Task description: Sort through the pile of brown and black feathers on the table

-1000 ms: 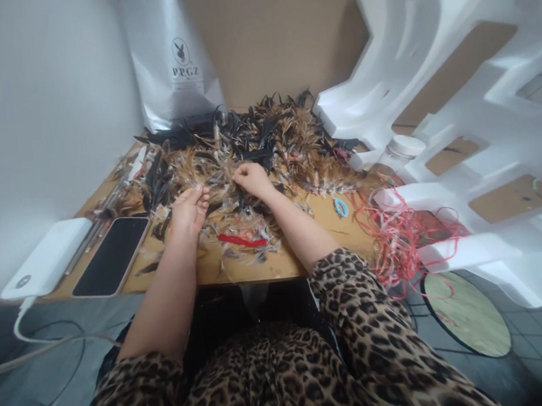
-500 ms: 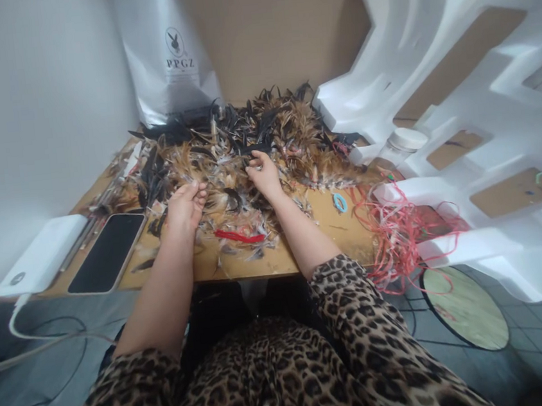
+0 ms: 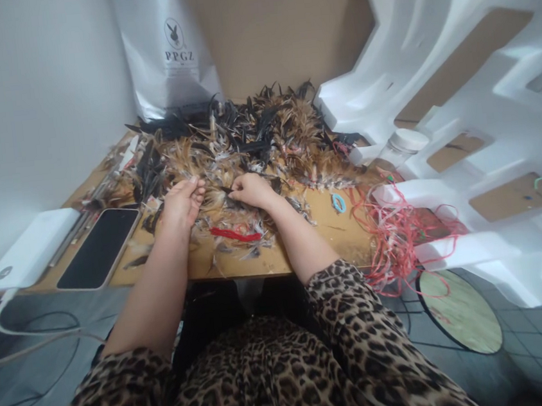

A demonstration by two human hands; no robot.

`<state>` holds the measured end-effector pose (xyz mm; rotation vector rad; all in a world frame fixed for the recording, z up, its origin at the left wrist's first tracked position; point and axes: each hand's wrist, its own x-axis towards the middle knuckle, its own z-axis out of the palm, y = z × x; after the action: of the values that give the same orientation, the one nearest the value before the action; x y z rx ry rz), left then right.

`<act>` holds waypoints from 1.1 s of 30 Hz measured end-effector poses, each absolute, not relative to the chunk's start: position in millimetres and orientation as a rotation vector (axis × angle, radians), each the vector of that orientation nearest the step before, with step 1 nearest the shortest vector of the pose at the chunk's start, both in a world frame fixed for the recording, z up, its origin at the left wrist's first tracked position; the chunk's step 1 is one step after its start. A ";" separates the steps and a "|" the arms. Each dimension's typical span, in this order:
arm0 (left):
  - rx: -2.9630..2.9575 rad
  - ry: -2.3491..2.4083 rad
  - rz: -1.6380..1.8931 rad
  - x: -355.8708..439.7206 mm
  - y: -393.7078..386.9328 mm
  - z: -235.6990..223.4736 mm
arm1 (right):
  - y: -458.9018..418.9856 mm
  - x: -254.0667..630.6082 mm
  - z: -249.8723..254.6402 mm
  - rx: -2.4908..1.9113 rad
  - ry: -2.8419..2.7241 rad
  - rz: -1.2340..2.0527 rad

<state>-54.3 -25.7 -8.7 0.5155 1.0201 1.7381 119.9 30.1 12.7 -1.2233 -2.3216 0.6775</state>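
Note:
Brown and black feathers (image 3: 291,120) are heaped across the back of the wooden table. My left hand (image 3: 183,201) is closed in a pinch at the heap's near side; brown feathers lie right beyond its fingertips, and what it pinches is too small to make out. Facing it, my right hand (image 3: 250,191) pinches a dark feather (image 3: 225,189) that points left toward the left hand. Below both hands, a red strip (image 3: 235,234) lies on loose fluff and small feathers near the table's front edge.
At the left are a phone (image 3: 99,249) and a white power bank (image 3: 31,249) with a cable. A blue ring (image 3: 338,203) and tangled pink-red strings (image 3: 395,235) lie at the right, beside white foam packaging (image 3: 450,245) and a white-lidded jar (image 3: 407,141). A silver bag (image 3: 171,78) stands behind.
My right hand has drawn back from over the heap, toward me and leftward, and its fingers have closed on a dark feather. My left hand stays nearly in place, still pinching.

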 end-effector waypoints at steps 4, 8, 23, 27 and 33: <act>0.531 1.012 1.736 -54.6 -25.6 -9.4 | 34.3 125.6 18.6 -1.029 -2.059 1.024; 0.542 1.008 1.731 -55.2 -24.7 -11.5 | 34.7 135.3 28.4 -0.956 -1.746 1.392; 0.566 0.984 1.704 -58.0 -21.7 -19.2 | 56.1 141.5 19.7 -1.131 -1.588 1.210; 0.557 0.987 1.705 -55.9 -23.2 -15.9 | 80.5 146.9 24.5 -1.303 -1.747 0.777; 0.544 0.983 1.710 -54.6 -24.7 -12.4 | 76.0 149.1 37.6 -1.406 -1.833 0.224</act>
<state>-54.6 -24.7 -12.4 0.5436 0.9830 1.7098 149.1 76.0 37.6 -1.4063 -1.8328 0.2238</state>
